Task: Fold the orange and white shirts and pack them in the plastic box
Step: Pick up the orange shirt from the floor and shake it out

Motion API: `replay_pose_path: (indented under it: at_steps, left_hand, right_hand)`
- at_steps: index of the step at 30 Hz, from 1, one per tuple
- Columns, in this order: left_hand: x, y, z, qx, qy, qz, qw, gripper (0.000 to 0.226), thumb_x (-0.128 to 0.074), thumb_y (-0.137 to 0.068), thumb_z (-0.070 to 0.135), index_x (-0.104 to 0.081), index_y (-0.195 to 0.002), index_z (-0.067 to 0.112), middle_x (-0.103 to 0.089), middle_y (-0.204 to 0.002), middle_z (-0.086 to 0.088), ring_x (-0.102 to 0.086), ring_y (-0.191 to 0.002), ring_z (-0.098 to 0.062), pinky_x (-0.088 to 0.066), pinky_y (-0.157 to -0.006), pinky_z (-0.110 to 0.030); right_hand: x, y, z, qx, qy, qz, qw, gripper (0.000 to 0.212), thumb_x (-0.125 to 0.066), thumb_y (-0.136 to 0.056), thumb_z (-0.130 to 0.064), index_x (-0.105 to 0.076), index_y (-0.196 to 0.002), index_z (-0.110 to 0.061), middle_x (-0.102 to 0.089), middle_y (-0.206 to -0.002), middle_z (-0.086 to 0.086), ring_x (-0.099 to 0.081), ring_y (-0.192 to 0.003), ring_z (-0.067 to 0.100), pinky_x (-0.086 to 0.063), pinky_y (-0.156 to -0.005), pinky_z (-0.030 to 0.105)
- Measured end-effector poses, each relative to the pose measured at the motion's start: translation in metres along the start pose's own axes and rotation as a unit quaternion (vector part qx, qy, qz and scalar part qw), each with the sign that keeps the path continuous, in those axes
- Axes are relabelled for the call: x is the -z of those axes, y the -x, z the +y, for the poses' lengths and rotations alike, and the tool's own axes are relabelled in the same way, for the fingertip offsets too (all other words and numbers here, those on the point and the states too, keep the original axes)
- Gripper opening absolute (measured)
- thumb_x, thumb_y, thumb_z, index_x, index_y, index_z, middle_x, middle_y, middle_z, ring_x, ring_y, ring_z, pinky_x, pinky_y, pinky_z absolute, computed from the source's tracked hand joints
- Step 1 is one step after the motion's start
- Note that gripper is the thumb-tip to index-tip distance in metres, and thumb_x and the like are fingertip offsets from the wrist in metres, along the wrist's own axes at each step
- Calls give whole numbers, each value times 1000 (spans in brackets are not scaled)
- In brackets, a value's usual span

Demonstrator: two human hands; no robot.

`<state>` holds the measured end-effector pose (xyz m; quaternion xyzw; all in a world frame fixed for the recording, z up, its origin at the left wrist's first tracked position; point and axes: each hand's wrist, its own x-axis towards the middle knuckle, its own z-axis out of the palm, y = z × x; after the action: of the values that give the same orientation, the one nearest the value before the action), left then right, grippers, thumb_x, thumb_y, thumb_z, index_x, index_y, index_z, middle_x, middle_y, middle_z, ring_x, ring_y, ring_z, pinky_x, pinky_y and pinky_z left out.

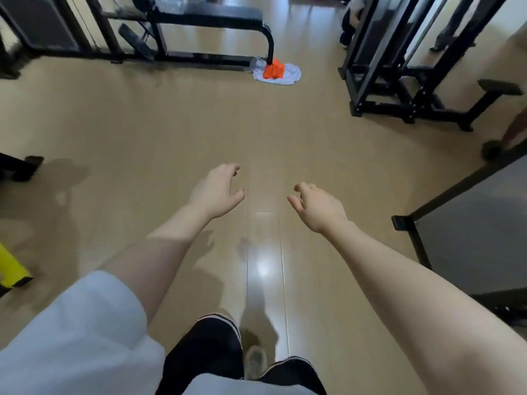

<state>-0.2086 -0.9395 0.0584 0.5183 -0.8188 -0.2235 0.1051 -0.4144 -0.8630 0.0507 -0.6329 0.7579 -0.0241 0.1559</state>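
Observation:
Far ahead on the wooden floor an orange shirt (274, 71) lies crumpled on top of a white shirt (291, 74), right at the foot of a black bench leg. My left hand (218, 192) and my right hand (319, 206) are stretched forward over the floor, well short of the shirts. Both hands hold nothing, and their fingers are apart and slightly curled. A clear plastic thing (176, 0) sits on the bench at the top edge; I cannot tell whether it is the box.
A black weight bench (211, 15) stands behind the shirts. A black gym rack (399, 67) fills the right side, with a grey mat and black frame (456, 223) nearer. A yellow object (11, 269) is at the left edge. Someone's legs (349, 21) show at the top.

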Motion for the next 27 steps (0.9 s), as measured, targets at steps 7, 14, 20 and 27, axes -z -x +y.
replay_pose_path:
  at_steps: [7,14,20,27]
  left_hand:
    - [27,-194,-63,52,7,52,997,51,-54,-86,25,-41,-134,11,-51,-132,-8,-48,-123,-24,-42,-100,-37]
    - [70,-425,-78,32,-16,19,999,51,-53,-88,25,-39,-134,10,-45,-137,-8,-46,-125,-24,-40,-101,-35]
    - [69,-613,-43,-40,-23,-9,999,56,-53,-87,22,-36,-138,10,-45,-139,-9,-47,-125,-24,-42,-99,-36]
    - [50,-837,-12,-66,-14,-35,997,56,-52,-87,21,-35,-139,10,-45,-139,-9,-46,-126,-23,-41,-100,-35]
  right_hand:
    - [34,-226,0,75,73,1,995,41,-36,-96,-37,-42,-127,-11,-53,-127,12,-55,-111,32,-46,-83,39]
    - [107,-441,30,31,28,-4,999,39,-39,-95,-33,-41,-129,-13,-53,-127,11,-54,-112,31,-46,-82,38]
    - [148,-590,97,-42,-41,9,998,41,-41,-94,-34,-42,-130,-14,-54,-126,9,-52,-114,29,-46,-85,38]
    - [198,-796,184,-104,-133,27,985,40,-45,-93,-33,-47,-126,-11,-58,-124,12,-53,-114,31,-47,-88,39]
